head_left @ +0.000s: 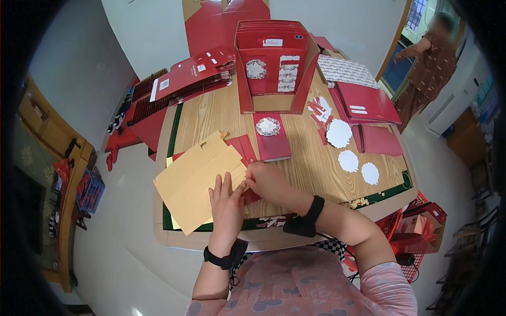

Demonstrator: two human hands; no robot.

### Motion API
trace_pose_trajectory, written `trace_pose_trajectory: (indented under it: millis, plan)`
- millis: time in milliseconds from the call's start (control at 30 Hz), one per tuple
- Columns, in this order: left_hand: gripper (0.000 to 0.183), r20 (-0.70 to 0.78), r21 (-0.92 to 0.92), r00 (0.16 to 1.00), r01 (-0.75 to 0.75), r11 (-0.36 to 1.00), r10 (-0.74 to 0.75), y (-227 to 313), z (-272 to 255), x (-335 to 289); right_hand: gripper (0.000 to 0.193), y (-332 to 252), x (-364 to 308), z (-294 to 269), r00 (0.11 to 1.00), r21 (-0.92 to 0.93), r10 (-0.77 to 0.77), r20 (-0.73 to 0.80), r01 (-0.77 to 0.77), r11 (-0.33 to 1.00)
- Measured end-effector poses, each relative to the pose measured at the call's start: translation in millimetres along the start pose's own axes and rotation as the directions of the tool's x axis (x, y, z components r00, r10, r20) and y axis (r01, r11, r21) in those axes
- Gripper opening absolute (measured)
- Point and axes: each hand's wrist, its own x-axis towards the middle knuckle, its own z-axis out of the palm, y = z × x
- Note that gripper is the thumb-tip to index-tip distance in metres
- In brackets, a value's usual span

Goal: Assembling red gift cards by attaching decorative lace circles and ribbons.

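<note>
A tan cardboard sheet (192, 179) lies tilted on the near left of the table, over some red card pieces (241, 146). My left hand (227, 208) rests on its lower right part with fingers stretched out and apart. At the sheet's right edge, my right hand (265, 178) has its fingers closed in a pinch on that edge. What lies right between the fingertips is hidden. Just beyond my hands is a narrow red folder (273, 149) with a white scalloped ornament (268, 126) on it.
A tall red display box (271, 102) stands at the back centre. Red folders (187, 79) are stacked at the left, more red folders (369, 102) at the right. White scalloped cutouts (339, 133) and paper scraps (321, 113) lie right of centre. A person (429, 68) stands by the doorway.
</note>
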Motion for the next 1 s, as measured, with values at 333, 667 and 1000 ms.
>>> trace_pose_trajectory:
  millis: [333, 667, 1000]
  plan:
    - [0.033, -0.004, 0.028, 1.0, -0.016, 0.999, 0.016, -3, 1, -1, 0.011, 9, -9, 0, 0.995, 0.205, -0.032, -0.091, 0.05, 0.977]
    - [0.031, -0.012, -0.023, 1.0, -0.009, 1.0, 0.009, -2, 0, 1, 0.009, 26, 0, 5, 0.997, 0.474, 0.072, -0.012, -0.058, 0.879]
    - [0.029, 0.024, 0.038, 0.999, -0.04, 0.998, 0.039, -4, 2, -1, 0.007, 12, 0, 2, 0.992, 0.085, -0.075, -0.101, 0.084, 0.993]
